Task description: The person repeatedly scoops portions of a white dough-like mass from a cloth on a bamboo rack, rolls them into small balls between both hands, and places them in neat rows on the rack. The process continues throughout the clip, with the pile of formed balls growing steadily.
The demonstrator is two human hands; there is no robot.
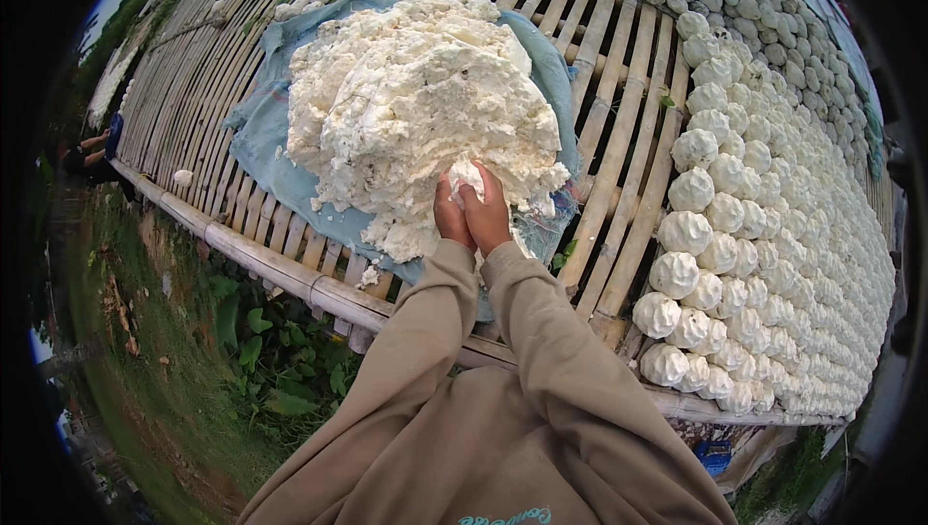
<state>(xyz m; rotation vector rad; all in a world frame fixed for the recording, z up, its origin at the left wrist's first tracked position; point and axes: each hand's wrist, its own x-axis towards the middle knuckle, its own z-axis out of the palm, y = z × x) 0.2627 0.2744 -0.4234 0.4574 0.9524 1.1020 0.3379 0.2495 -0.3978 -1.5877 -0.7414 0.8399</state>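
Note:
Both my hands close round one lump of white, crumbly dough-like stuff (pixel 467 177) at the near edge of a big heap. My left hand (pixel 451 211) cups it from the left, and my right hand (pixel 489 208) presses from the right, the two touching at the palms. The large off-white heap (pixel 416 90) is moist and crumbly, with darker specks in it. It rests on a pale blue cloth (pixel 256 153) whose edges show round it. A few crumbs (pixel 368 277) lie on the slats left of my forearms.
Bamboo slats with gaps (pixel 619 138) form the raised platform, edged by a thick pole (pixel 261 259). Rows of shaped white balls (pixel 691 189) cover its right side. Greyer balls (pixel 744 3) lie at the far right. Green plants (pixel 280 361) grow below. Another person's arm (pixel 95 143) shows far left.

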